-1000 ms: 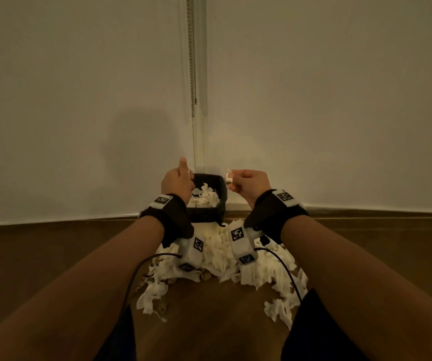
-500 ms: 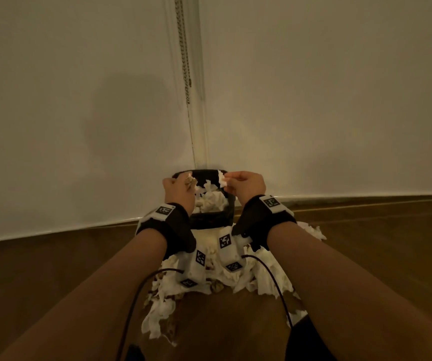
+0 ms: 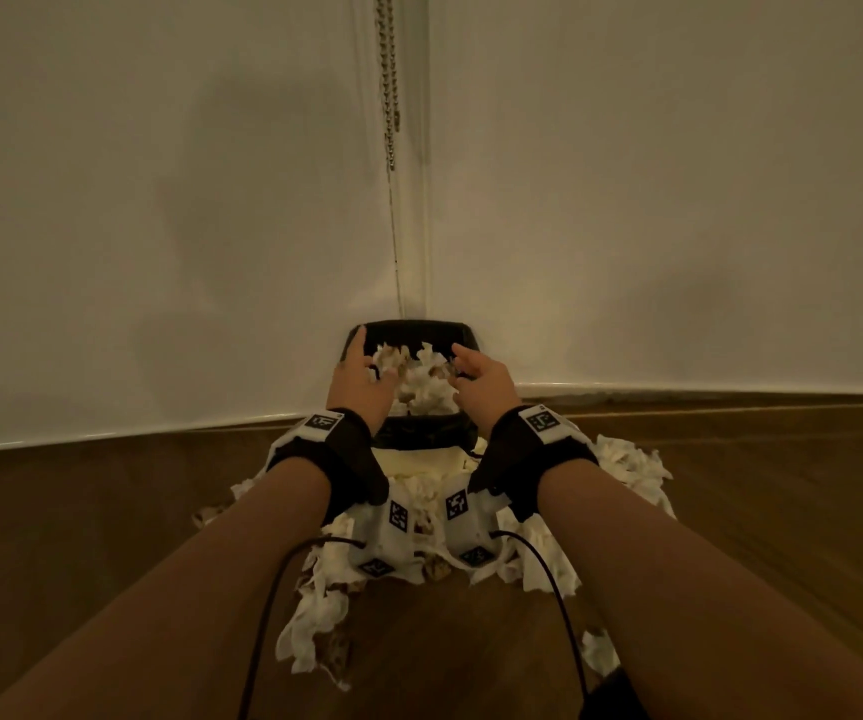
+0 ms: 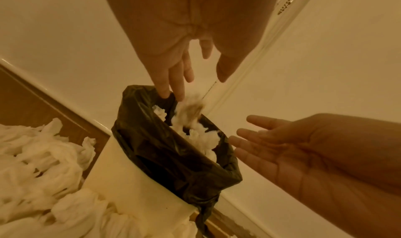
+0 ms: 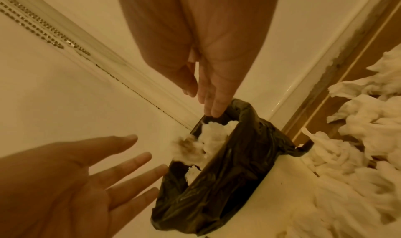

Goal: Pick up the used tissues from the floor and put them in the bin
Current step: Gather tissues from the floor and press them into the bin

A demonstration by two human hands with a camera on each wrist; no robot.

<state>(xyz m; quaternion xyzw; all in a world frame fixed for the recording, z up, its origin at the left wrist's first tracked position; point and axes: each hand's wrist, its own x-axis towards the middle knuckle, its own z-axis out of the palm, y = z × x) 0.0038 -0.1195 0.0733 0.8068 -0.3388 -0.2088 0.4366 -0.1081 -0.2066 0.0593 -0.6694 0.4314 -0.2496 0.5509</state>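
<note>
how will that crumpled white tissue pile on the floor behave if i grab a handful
The crumpled white tissue pile on the wooden floor probably feels light and floppy: its pieces lie in soft, ragged folds. A handful would likely compress easily, and loose shreds may slip out, since scraps lie scattered at the edges. Some show brown stains, so they could be damp and tear.

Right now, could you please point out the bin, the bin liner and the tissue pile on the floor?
bin [image 4: 139, 181]: left wrist view, pale outer wall.
bin liner [image 5: 238, 156]: right wrist view, black folded-over side.
tissue pile [image 3: 315, 621]: head view, strip on its left side.
</note>
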